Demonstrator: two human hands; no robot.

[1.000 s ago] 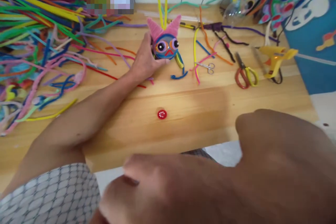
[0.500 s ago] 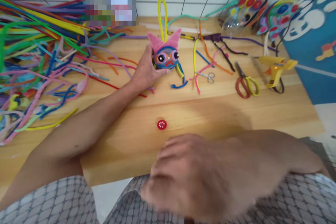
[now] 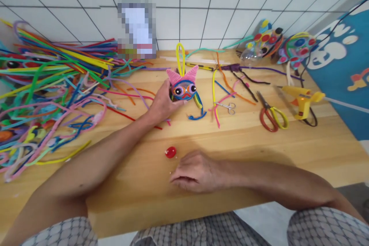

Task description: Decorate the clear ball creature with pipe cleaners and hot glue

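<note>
Pink pipe-cleaner ears, pointed and fuzzy, top the pipe-cleaner figure [image 3: 183, 89]. It is a small round head wound in blue, with two big ringed eyes and a red mouth below them. A tall yellow loop [image 3: 180, 58] rises from between the ears, and a yellow and a blue strand hang down at its right side. The figure stands upright on the table [image 3: 245, 142], toward the back and near the middle, with its face turned to the camera.

The left hand [image 3: 161, 104] reaches across from the lower left and is closed around the figure's left side and back, the thumb along its lower front.

The right hand [image 3: 197, 172] lies palm down on the table nearer the front edge. Its fingers are loosely bent with the tips on the wood, and nothing shows in its grip. A red button [image 3: 170, 152] lies just beside it, up and to the left, not touching.

A curled blue piece [image 3: 197, 115] lies just below the figure. To the right are small silver scissors [image 3: 227, 106], then red-and-yellow scissors [image 3: 272, 117] and a yellow glue gun [image 3: 301, 100]. A heap of coloured pipe cleaners [image 3: 52, 84] covers the table's left side.
</note>
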